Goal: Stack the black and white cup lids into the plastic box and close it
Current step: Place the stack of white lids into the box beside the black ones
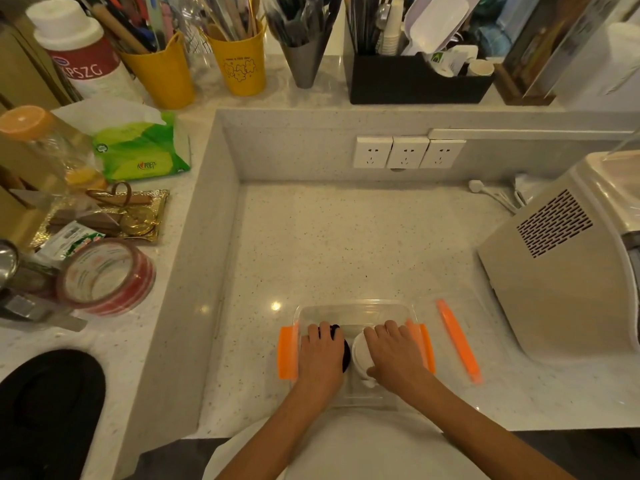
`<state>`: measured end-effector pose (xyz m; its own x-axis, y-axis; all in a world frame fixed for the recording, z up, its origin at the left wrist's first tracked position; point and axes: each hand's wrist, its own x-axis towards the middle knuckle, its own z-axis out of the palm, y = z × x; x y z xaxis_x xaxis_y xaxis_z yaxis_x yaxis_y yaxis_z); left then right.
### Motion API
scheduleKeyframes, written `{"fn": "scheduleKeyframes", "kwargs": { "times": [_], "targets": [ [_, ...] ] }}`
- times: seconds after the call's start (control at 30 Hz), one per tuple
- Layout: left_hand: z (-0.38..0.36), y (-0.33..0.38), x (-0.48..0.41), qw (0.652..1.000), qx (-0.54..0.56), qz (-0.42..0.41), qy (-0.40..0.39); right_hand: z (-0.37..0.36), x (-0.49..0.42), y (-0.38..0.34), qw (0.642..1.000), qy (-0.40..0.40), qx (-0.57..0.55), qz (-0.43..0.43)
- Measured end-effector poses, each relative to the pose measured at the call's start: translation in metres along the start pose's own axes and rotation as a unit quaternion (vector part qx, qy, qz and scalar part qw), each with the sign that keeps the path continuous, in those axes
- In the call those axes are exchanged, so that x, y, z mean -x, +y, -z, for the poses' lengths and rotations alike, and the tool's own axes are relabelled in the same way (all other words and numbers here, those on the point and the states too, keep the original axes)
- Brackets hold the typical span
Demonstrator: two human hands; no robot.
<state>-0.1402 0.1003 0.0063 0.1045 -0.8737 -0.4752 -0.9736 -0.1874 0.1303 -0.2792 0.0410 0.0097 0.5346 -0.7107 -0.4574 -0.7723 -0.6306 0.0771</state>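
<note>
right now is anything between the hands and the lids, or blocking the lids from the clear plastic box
Nothing visible. The left hand rests on the black cup lids and the right hand on the white cup lids, both already inside the open clear plastic box.

1. Your clear plastic box (353, 308) sits on the speckled stone counter (346, 244), near its front edge.
2. Inside it, your left hand (320, 355) covers the black cup lids (337, 332); your right hand (393, 355) covers the white cup lids (360, 353) beside them.
3. A loose orange plastic clip (459, 341) lies right of the box.
</note>
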Motion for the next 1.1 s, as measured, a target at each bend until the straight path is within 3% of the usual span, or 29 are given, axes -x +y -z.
{"fn": "scheduleKeyframes", "kwargs": {
  "times": [0.77,0.87,0.97,1.03,1.1],
  "targets": [
    [0.006,0.003,0.006,1.000,0.006,-0.001,0.011,0.009,0.004,-0.005,1.000,-0.008,0.014,-0.011],
    [0.014,0.004,0.011,1.000,0.014,-0.002,0.000,0.019,0.011,-0.004,1.000,-0.016,-0.024,-0.007],
    [0.029,0.002,0.026,0.994,0.105,-0.038,0.011,0.033,0.028,0.005,0.974,0.093,-0.207,-0.004],
    [0.040,-0.006,0.041,0.968,0.226,-0.050,0.100,0.038,0.041,0.019,0.936,0.199,-0.284,-0.061],
    [0.049,-0.019,0.054,0.941,0.274,0.018,0.200,0.038,0.049,0.036,0.903,0.234,-0.331,-0.142]
  ]
}}
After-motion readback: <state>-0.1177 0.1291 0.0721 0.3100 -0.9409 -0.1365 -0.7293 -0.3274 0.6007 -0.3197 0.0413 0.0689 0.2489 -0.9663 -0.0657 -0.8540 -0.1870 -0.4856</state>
